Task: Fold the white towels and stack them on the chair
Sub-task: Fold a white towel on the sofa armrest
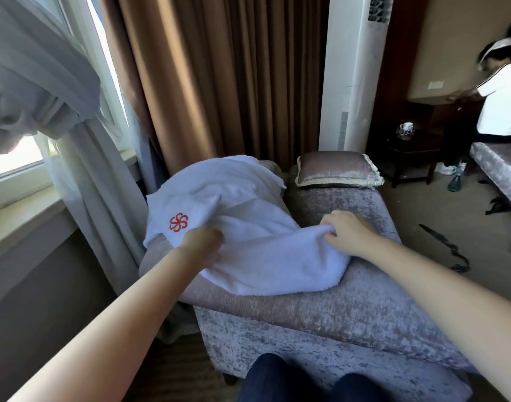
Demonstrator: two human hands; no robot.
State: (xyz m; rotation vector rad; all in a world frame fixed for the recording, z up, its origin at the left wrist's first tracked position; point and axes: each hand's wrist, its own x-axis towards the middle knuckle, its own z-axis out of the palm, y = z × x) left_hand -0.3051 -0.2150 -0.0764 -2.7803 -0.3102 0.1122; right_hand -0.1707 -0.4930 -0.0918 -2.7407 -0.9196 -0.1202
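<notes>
**Getting the fold square**

The left hand [203,242] seems to have its fingers curled into the white terry towel with a red flower emblem [248,256], which lies rumpled across the mauve crushed-velvet chair [350,309]. The right hand [347,230] pinches the towel's edge between clenched fingers. Best to draw both grips taut, match corners, then smooth flat.

Left arm [109,320]: bare along the whole stretch in view, from the wrist to the lower left corner.
Right arm [439,288]: bare as well, from the wrist to the right edge.
Left hand [203,240]: bare; only its back shows.
Right hand [345,232]: bare; knuckles and thumb show.
Trousers [273,375]: dark navy, plain smooth cloth, over both knees at the bottom edge.
</notes>
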